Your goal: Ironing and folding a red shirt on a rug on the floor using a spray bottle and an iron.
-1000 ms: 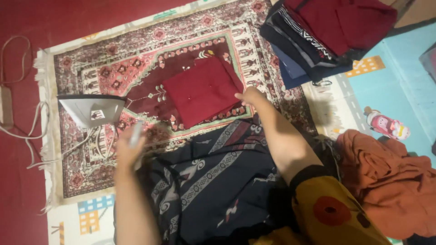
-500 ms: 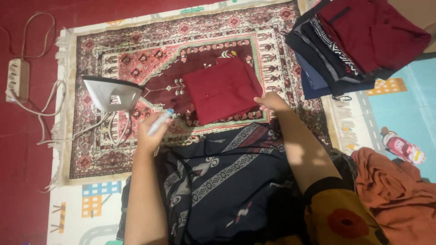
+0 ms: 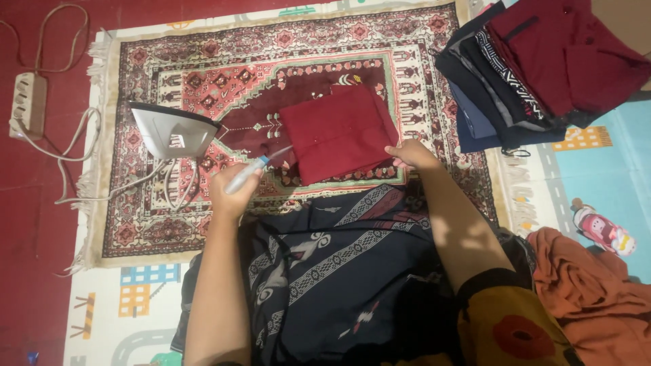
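A folded dark red cloth (image 3: 339, 132) lies on a patterned prayer rug (image 3: 203, 74). My right hand (image 3: 410, 154) pinches the cloth's right lower corner. My left hand (image 3: 234, 190) holds a small clear spray bottle (image 3: 249, 172) with a blue tip, its nozzle pointing at the red cloth's left side. A white clothes iron (image 3: 173, 131) stands on its heel on the rug, left of my left hand. A dark patterned sarong (image 3: 325, 264) covers my lap.
A stack of folded clothes (image 3: 529, 68) sits at the upper right. A crumpled orange cloth (image 3: 590, 285) lies at the lower right. A power strip (image 3: 28, 105) and the iron's cord (image 3: 81, 156) lie on the red floor at left. A play mat (image 3: 597, 163) lies beneath.
My left hand has lifted the spray bottle and turned its nozzle toward the red cloth. The view has shifted a little; my right hand stays on the cloth's corner.
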